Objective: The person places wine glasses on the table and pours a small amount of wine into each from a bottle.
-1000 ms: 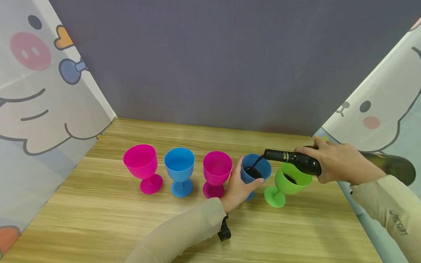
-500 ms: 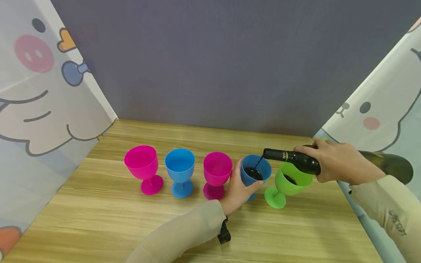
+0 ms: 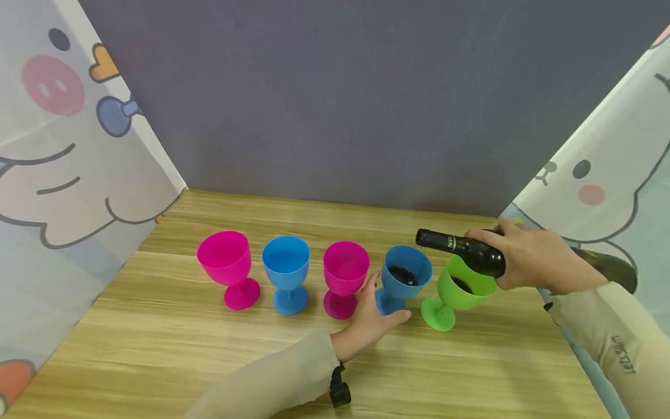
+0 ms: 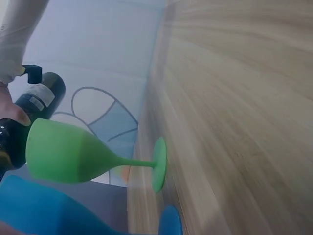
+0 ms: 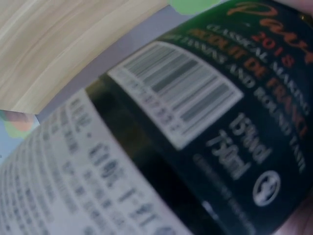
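My right hand (image 3: pixel 539 259) grips a dark wine bottle (image 3: pixel 481 258) held on its side, its mouth at the upper right of a blue goblet (image 3: pixel 419 284). No stream leaves the bottle. Dark liquid lies in that blue goblet. My left hand (image 3: pixel 369 319) is at its lower left, thumb and fingers spread, apart from the bowl. Just right of it, under the bottle, stands a green goblet (image 3: pixel 460 295), also with dark liquid. In the left wrist view the green goblet (image 4: pixel 73 152) stands before the bottle (image 4: pixel 41 95). The bottle's label (image 5: pixel 195 98) fills the right wrist view.
To the left, in a row on the wooden table (image 3: pixel 157 349), stand a pink goblet (image 3: pixel 345 285), another blue goblet (image 3: pixel 286 279) and a second pink goblet (image 3: pixel 227 273). A grey panel (image 3: pixel 335 105) rises behind. Cartoon-printed sheets (image 3: pixel 78 145) flank both sides.
The stream of dark liquid from the bottle has stopped. The bottle's mouth has risen slightly. My left hand has let go of the blue goblet and moved down toward me.
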Demonstrator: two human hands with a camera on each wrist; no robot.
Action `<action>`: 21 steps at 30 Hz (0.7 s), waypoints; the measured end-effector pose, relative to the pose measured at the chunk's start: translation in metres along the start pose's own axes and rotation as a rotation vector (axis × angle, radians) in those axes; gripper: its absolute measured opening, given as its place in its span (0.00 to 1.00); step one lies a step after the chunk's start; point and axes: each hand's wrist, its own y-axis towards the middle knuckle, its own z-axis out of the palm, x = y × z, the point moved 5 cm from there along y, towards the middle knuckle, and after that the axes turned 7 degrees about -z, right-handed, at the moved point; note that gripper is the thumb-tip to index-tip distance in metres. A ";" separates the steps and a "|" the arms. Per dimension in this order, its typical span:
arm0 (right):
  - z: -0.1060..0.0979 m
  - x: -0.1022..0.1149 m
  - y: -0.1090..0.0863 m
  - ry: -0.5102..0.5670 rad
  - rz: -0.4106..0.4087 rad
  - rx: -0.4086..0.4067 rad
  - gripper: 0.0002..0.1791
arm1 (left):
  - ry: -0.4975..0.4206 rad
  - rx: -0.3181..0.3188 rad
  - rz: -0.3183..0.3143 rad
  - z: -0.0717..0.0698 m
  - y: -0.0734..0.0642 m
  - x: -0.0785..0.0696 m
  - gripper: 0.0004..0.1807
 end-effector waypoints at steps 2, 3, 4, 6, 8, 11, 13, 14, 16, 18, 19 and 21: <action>0.000 0.000 0.000 0.007 0.007 0.001 0.44 | 0.030 0.055 -0.025 -0.003 -0.005 0.003 0.50; 0.000 0.000 0.000 0.010 0.009 0.002 0.44 | 0.041 0.090 -0.024 -0.005 -0.006 0.004 0.49; 0.000 -0.001 0.000 0.011 0.013 0.006 0.44 | 0.059 0.123 -0.027 -0.007 -0.009 0.005 0.49; 0.000 0.000 0.000 0.012 0.021 0.012 0.44 | 0.099 0.186 -0.046 -0.011 -0.014 0.008 0.47; 0.000 0.000 0.001 0.015 0.028 0.018 0.44 | 0.123 0.247 -0.074 -0.017 -0.019 0.011 0.44; 0.000 0.000 0.002 0.028 0.049 0.034 0.44 | 0.121 0.314 -0.100 -0.030 -0.029 0.016 0.33; 0.000 0.000 0.003 0.039 0.056 0.042 0.45 | 0.102 0.315 -0.066 -0.041 -0.034 0.017 0.24; 0.000 0.000 0.003 0.040 0.055 0.041 0.45 | 0.090 0.303 -0.037 -0.047 -0.036 0.018 0.20; 0.000 0.000 0.005 0.044 0.055 0.042 0.45 | 0.070 0.249 0.034 -0.059 -0.039 0.017 0.14; -0.001 0.000 0.006 0.050 0.056 0.044 0.44 | 0.063 0.179 0.108 -0.071 -0.041 0.016 0.09; -0.002 0.000 0.007 0.050 0.055 0.043 0.44 | 0.063 0.143 0.139 -0.076 -0.042 0.015 0.08; -0.002 0.001 0.009 0.050 0.056 0.052 0.44 | 0.057 0.071 0.202 -0.085 -0.043 0.012 0.05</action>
